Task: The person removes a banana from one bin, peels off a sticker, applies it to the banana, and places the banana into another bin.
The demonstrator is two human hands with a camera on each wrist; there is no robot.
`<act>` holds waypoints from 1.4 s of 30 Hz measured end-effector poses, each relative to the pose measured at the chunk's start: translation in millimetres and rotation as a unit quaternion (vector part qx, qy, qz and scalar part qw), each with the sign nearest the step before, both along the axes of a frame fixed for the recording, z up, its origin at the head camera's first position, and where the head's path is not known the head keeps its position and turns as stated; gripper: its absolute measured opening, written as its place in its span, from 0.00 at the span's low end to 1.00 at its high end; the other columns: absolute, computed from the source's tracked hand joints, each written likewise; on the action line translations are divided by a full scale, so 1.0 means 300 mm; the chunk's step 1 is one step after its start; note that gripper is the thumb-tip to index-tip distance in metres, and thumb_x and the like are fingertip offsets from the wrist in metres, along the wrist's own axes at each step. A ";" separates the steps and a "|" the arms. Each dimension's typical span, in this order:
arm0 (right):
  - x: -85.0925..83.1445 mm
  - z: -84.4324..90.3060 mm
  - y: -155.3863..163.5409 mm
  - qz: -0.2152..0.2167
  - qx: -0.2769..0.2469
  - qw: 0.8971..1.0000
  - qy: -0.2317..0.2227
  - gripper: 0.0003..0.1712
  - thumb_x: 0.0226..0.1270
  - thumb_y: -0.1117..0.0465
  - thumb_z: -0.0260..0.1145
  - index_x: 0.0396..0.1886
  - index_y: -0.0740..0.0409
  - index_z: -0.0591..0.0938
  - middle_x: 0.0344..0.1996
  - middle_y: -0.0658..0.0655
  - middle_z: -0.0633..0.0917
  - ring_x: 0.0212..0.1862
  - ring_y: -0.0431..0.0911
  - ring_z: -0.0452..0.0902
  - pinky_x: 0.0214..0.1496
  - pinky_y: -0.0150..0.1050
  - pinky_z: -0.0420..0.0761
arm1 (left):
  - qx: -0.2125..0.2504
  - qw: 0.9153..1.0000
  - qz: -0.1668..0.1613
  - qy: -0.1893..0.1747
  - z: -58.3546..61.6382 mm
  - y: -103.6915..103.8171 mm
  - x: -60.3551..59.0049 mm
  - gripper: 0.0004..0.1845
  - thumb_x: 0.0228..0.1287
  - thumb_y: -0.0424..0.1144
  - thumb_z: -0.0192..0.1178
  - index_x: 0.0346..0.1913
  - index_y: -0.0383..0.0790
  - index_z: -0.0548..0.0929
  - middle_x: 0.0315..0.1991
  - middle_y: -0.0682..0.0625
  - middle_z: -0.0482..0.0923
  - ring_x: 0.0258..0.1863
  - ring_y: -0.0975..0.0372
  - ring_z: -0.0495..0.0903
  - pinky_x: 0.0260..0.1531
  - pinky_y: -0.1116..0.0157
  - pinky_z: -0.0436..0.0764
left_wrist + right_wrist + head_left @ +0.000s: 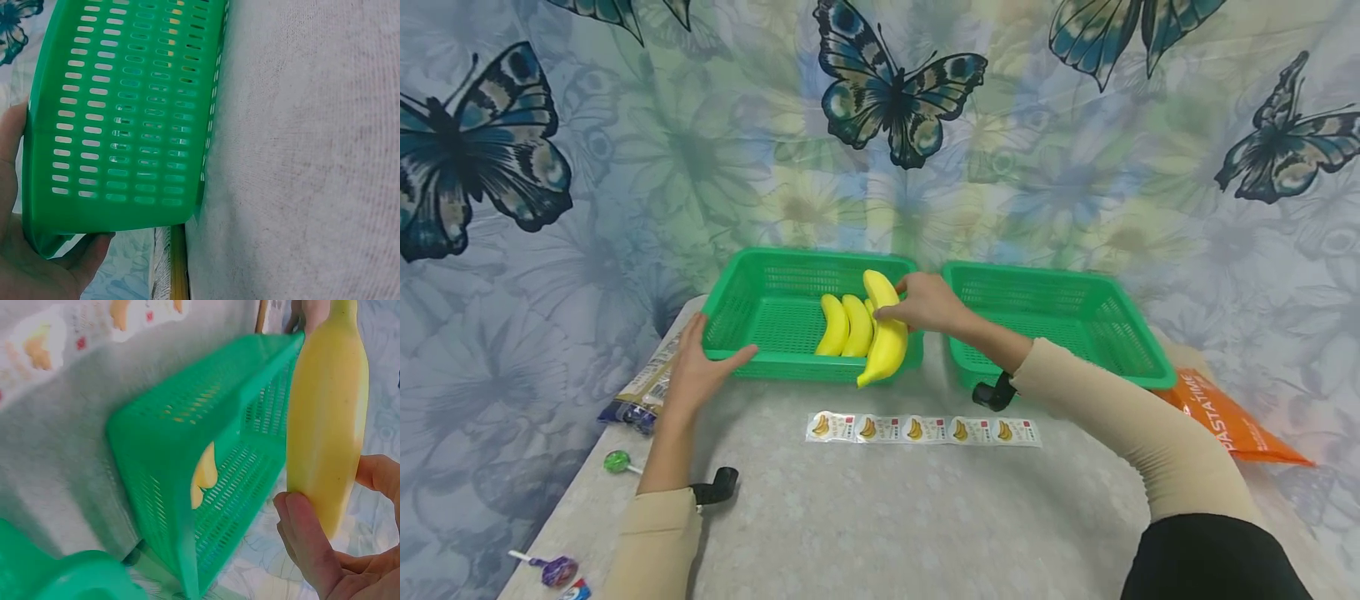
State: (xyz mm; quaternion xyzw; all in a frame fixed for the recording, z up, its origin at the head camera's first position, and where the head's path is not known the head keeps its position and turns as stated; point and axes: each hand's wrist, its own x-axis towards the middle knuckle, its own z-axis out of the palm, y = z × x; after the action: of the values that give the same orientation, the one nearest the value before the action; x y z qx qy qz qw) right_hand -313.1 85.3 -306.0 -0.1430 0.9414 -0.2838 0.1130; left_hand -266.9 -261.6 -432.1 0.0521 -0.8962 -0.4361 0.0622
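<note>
Two green plastic baskets stand side by side at the back of the table. The left basket (752, 275) holds two yellow bananas (846, 325). My right hand (925, 304) grips a third banana (883, 337) (328, 412) over that basket's right front corner, its tip hanging past the rim. My left hand (700, 371) (31, 262) holds the left basket (119, 112) by its front left corner, thumb along the rim. The right basket (1120, 333) looks empty. The right wrist view shows the left basket (187, 462) from outside, with the bananas behind its mesh wall.
A strip of banana stickers (922, 429) lies in front of the baskets. An orange pasta bag (1232, 421) lies at the right, behind my right arm. A clear packet (643, 387), a green lollipop (617, 461) and more sweets (553, 572) lie along the left edge.
</note>
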 end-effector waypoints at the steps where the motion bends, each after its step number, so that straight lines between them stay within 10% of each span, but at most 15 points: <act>1: 0.019 -0.002 0.008 0.001 0.002 1.000 0.001 0.34 0.60 0.46 0.70 0.59 0.65 0.78 0.34 0.57 0.89 0.31 0.49 0.88 0.36 0.40 0.87 | 0.001 1.000 0.000 -0.002 -0.002 -0.002 0.001 0.60 0.56 0.66 0.63 0.79 0.47 0.36 0.80 0.45 0.29 0.76 0.37 0.38 0.64 0.28 0.52; 19: 0.316 -0.216 0.144 -0.077 -0.066 0.994 -0.048 0.38 0.54 0.46 0.74 0.60 0.61 0.77 0.38 0.58 0.86 0.25 0.43 0.84 0.31 0.41 0.85 | -0.002 1.000 0.003 0.000 -0.009 -0.042 0.004 0.60 0.57 0.66 0.62 0.79 0.44 0.36 0.80 0.44 0.29 0.76 0.35 0.37 0.63 0.27 0.50; 42: 0.528 -0.483 0.273 -0.156 -0.040 0.987 -0.026 0.36 0.45 0.43 0.77 0.50 0.61 0.83 0.32 0.52 0.86 0.33 0.41 0.79 0.31 0.34 0.77 | -0.003 1.000 -0.003 0.001 -0.010 0.001 -0.009 0.59 0.58 0.65 0.62 0.79 0.45 0.36 0.80 0.44 0.27 0.76 0.35 0.36 0.63 0.26 0.50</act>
State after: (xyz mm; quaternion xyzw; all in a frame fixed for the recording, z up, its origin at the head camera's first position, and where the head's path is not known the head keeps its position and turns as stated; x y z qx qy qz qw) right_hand -154.7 167.1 -450.9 0.0088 0.9368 -0.3391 0.0859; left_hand -269.6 -261.4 -435.0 0.0491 -0.8978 -0.4334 0.0617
